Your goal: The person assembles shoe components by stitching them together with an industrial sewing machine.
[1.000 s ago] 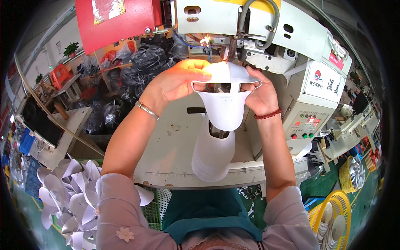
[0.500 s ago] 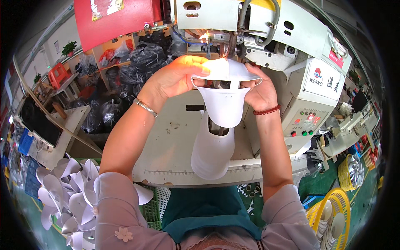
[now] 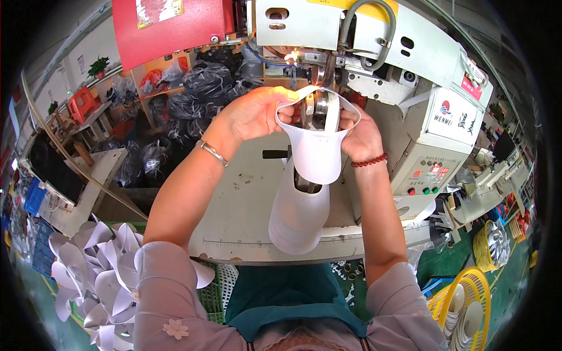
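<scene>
Hands lifted white piece under red sign.

Both forearms reach up and forward from the lower edge, converging at the hands; the left hand is curled, its fingers pinched closed, a bracelet on its wrist; the right hand is likewise clenched, a bead band around its wrist.
</scene>
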### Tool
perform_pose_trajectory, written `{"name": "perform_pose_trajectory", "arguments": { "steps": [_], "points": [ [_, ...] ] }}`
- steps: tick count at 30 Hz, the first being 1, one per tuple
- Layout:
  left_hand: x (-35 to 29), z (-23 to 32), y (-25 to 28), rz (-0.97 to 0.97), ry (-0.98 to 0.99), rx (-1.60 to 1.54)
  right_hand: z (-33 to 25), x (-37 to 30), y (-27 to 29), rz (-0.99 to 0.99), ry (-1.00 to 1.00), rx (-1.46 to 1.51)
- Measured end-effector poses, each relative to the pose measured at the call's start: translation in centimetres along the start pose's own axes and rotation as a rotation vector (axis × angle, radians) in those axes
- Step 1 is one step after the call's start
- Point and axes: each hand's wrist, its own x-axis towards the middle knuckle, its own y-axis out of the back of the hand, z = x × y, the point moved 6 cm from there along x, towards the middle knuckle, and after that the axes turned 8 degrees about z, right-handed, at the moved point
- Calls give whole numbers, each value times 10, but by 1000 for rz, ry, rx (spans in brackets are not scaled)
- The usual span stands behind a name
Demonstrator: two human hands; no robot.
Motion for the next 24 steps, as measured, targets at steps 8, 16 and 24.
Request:
{"name": "perform_pose_trajectory", "arguments": {
  "steps": [8,16,24],
  "points": [
    [3,-33,19,97,165,-144,14,-10,16,221,129,-159],
    [-4,-54,21,324,136,-46,30,-18,43,219,30,-525],
    [-21,-70,25,289,113,-69,32,-21,35,444,168,-610]
  ]
}}
